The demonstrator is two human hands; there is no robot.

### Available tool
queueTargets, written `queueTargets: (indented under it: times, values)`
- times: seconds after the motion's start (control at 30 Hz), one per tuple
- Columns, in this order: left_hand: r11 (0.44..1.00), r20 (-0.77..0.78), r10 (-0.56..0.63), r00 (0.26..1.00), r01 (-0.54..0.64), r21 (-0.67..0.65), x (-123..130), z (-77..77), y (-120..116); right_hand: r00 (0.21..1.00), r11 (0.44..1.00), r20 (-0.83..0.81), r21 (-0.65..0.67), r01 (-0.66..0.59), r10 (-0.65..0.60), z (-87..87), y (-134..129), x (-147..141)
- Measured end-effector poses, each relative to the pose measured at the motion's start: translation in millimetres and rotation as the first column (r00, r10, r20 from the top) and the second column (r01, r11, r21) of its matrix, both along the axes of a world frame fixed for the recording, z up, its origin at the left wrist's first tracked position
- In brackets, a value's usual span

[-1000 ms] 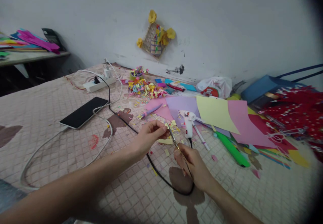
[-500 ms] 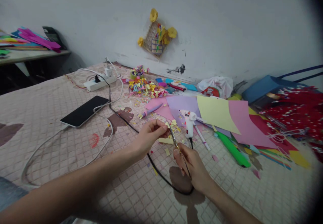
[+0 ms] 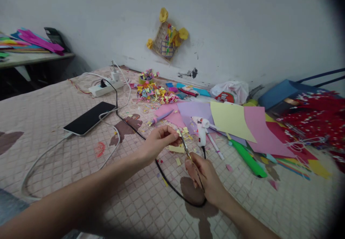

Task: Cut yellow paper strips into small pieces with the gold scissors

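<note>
My left hand [image 3: 161, 140] is closed in a pinch, with a small pale yellow paper piece [image 3: 178, 132] at its fingertips. In my right hand [image 3: 203, 176] is a slim pair of metal scissors [image 3: 184, 145], seen nearly edge-on. Their tips point up and away, right beside the left fingertips and the paper piece. Whether the blades are apart is too fine to tell. Below the left fingers lie a yellow paper strip [image 3: 176, 149] and several tiny paper snippets. A white glue gun [image 3: 202, 133] lies just beyond my right hand, its black cord [image 3: 172, 188] looping beneath both forearms.
Coloured paper sheets [image 3: 233, 118] spread to the right, near a green tool [image 3: 249, 160]. A heap of paper bits [image 3: 153, 93] lies at the back. Leftward are a phone [image 3: 90, 118] on a white cable and a power strip [image 3: 106, 87]. A purple pen-like stick [image 3: 162, 117] lies behind my left hand.
Both hands keep almost the same pose, paper piece and scissors still meeting at the fingertips. The whole view has shifted very slightly.
</note>
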State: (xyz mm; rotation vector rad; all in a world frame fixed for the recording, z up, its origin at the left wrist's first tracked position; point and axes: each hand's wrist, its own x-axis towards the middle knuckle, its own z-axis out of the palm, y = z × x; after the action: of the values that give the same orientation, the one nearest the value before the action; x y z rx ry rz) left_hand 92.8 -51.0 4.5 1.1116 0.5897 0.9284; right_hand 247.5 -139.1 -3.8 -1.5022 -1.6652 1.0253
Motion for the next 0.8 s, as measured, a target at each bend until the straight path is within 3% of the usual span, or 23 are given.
queueTargets:
  times: [0.4,0.8]
  values:
    - [0.991,-0.037,-0.132,0.991,0.133,0.027,-8.1,1.3,9.3,0.999,0.998,-0.040,-0.055,-0.012,0.010,-0.2,-3.2,1.9]
    - [0.955,-0.080,-0.297,0.952,0.297,-0.016,-21.1,6.7,22.4,0.998,0.995,0.036,-0.088,-0.039,0.042,6.8,-3.4,2.8]
